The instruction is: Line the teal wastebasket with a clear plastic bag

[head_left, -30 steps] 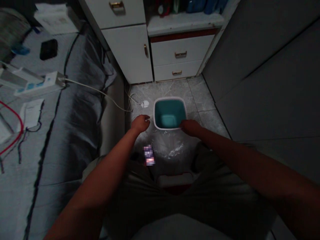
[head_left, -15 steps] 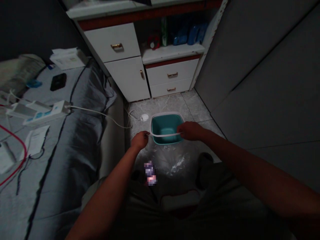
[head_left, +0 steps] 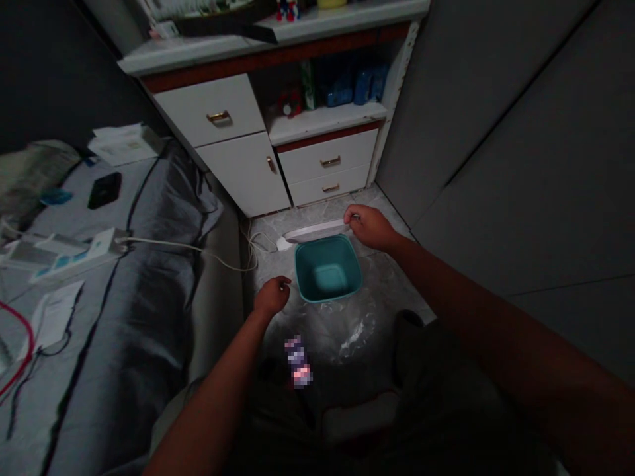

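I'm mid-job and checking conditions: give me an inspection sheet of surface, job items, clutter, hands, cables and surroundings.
Surface: grey marbled tile floor.
Job's things: teal rounded plastic bin, upright on the floor; white plastic rim off it at the far side; clear crinkled plastic film by the near side.
Clutter: black flat rectangular object on grey cloth cover; a pixelated patch nearer the person, contents hidden.
Hands: right hand grips the rim; left hand beside the bin, apart from it, no held item visible.
Cables: thin white cable from a white power strip on the cover down to floor loops; red cord on the cover.
Surroundings: white cabinet with brass-coloured handles ahead; dark grey panel to the right.
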Available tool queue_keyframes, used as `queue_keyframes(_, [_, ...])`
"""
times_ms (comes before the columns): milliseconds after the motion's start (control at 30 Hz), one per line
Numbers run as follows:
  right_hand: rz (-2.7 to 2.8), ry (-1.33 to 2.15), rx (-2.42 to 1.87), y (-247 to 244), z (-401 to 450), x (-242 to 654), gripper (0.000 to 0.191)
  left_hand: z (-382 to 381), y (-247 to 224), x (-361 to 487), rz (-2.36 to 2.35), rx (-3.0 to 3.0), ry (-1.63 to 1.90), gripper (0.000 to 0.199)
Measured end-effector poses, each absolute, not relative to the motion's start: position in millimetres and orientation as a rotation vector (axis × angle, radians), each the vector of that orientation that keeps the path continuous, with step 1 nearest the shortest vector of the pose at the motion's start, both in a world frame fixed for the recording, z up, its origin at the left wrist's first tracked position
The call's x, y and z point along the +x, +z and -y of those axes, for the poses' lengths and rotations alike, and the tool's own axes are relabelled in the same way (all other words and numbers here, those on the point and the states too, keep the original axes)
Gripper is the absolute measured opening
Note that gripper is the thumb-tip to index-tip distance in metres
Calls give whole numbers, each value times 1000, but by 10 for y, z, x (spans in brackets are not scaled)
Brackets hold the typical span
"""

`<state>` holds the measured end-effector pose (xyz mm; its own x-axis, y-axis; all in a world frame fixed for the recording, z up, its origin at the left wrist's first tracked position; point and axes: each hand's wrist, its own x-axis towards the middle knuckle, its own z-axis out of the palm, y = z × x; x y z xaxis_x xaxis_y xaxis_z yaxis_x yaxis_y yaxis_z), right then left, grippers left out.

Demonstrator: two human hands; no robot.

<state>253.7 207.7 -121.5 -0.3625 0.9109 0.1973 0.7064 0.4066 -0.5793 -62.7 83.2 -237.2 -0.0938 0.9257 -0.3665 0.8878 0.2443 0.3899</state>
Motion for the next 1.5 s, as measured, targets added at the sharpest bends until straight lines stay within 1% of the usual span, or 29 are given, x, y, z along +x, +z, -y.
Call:
queue_keyframes(167, [2065, 520, -1380, -1244, -2149, 2475, 25, -837, -2439, -658, -2023, 1662, 112, 38])
queue_keyframes(333, [2044, 520, -1434, -1236, -2182, 2460, 23, -845, -2441, -677, -2014, 1654, 104, 38])
queue_keyframes(433, [2143, 526, -1477, -1220, -2079, 2504, 19, -849, -2418, -697, -2039, 1649, 115, 37])
queue_keyframes(533, [2395, 598, -1492, -1279, -1842, 2570, 16, -861, -2387, -711, -2078, 1623, 142, 35])
queue_keyframes(667, [2898, 804, -1466, -1561, -1494, 2610, 18, -895, -2331, -653, -2089, 1622, 197, 33])
queue_keyframes(733, [3051, 839, -1451, -1758, -1377, 2599, 18, -917, -2299, -586, -2076, 1621, 210, 31])
queue_keyframes(867, [3112, 846, -1459, -2092, -1266, 2570, 24, -954, -2259, -448, -2035, 1609, 175, 29])
queue_keyframes(1000, [3099, 913, -1448, -2227, -1242, 2567, 31, -965, -2285, -405, -1977, 1615, 89, 32])
queue_keyframes(1133, [3033, 961, -1405, -2257, -1262, 2588, 28, -944, -2359, -451, -1924, 1655, 87, 31])
queue_keyframes(1233, [2898, 1071, -1335, -2302, -1278, 2613, 19, -928, -2403, -487, -1882, 1648, 262, 26])
queue_keyframes(1300, [2726, 1138, -1377, -2343, -1294, 2618, 15, -949, -2410, -495, -1816, 1567, 412, 20])
queue_keyframes(1333, [2616, 1171, -1432, -2359, -1312, 2615, 18, -976, -2404, -493, -1784, 1506, 483, 19])
queue_keyframes(1367, [2487, 1215, -1504, -2363, -1341, 2607, 25, -1016, -2387, -488, -1765, 1442, 552, 23])
queue_keyframes(1433, [2173, 1354, -1633, -2312, -1434, 2587, 42, -1127, -2305, -472, -1751, 1337, 687, 39])
queue_keyframes(1500, [1872, 1533, -1627, -2134, -1560, 2574, 57, -1246, -2106, -444, -1717, 1266, 807, 56])
